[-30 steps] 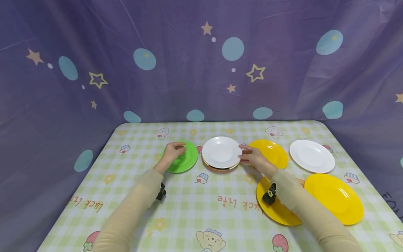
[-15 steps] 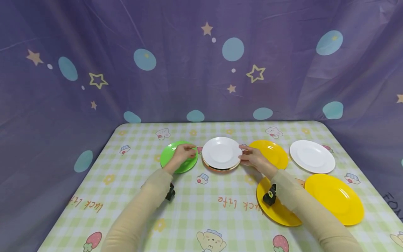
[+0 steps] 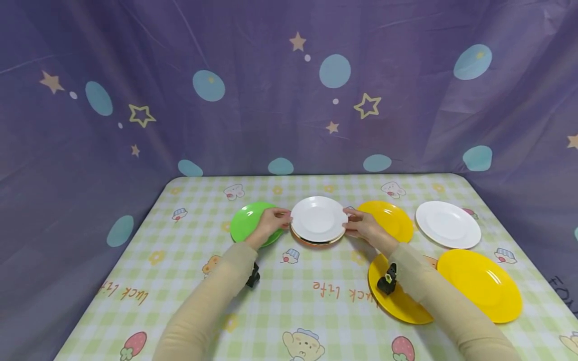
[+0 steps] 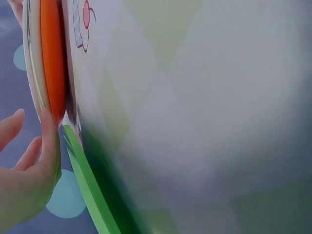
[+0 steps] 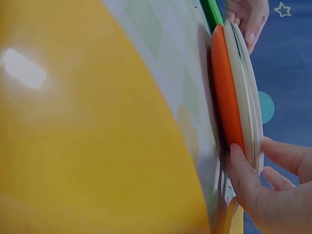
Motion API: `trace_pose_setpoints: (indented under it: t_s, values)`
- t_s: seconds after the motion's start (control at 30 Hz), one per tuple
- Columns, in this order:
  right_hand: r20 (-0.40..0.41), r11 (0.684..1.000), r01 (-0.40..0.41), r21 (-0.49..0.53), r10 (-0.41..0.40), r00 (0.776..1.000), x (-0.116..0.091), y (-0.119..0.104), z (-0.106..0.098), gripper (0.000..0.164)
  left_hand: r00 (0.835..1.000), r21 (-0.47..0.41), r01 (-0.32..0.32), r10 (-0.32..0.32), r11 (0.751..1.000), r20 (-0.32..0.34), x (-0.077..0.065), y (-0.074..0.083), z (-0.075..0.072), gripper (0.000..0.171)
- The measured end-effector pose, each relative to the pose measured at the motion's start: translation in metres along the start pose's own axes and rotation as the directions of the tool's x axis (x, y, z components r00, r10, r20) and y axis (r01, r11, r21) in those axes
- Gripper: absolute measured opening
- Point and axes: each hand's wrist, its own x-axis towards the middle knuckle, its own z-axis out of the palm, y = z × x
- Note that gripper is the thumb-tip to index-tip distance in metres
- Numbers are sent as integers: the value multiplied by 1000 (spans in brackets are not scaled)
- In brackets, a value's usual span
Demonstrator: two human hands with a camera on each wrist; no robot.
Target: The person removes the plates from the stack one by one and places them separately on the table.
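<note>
A stack of plates [image 3: 318,219] sits at the back middle, a white plate on top. Side-on in the right wrist view, an orange plate [image 5: 225,92] forms its bottom, below pale ones. My right hand [image 3: 367,228] pinches the stack's right edge, thumb at the orange plate and a fingertip at the white rim. At the left edge is my left hand [image 3: 270,224]; in the left wrist view one digit touches the stack while the other fingers [image 4: 12,129] stand apart from it. Under that hand a green plate [image 3: 247,218] is partly hidden.
On the right lie a yellow plate [image 3: 393,220] behind my right hand, a white plate [image 3: 447,224], and two larger yellow plates, one [image 3: 478,286] in full view and another [image 3: 397,303] partly under my right sleeve. A checked cloth [image 3: 289,291] covers the table; a purple curtain [image 3: 271,130] hangs behind.
My left hand has moved right, across the green plate to the left rim of the stack. The right hand and the plates have stayed in place.
</note>
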Motion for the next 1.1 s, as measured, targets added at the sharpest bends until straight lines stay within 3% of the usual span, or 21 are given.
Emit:
trace_pose_setpoints:
  t_s: [0.57,1.1]
  values:
    - [-5,999,10,-35,-11,1000,2,2,0,58,1000,40,11,-10,999,-13,2,-3,9,42]
    - [-3,999,12,-36,-12,1000,1,1,-1,58,998,4,53,-53,999,-32,2,2,13,43]
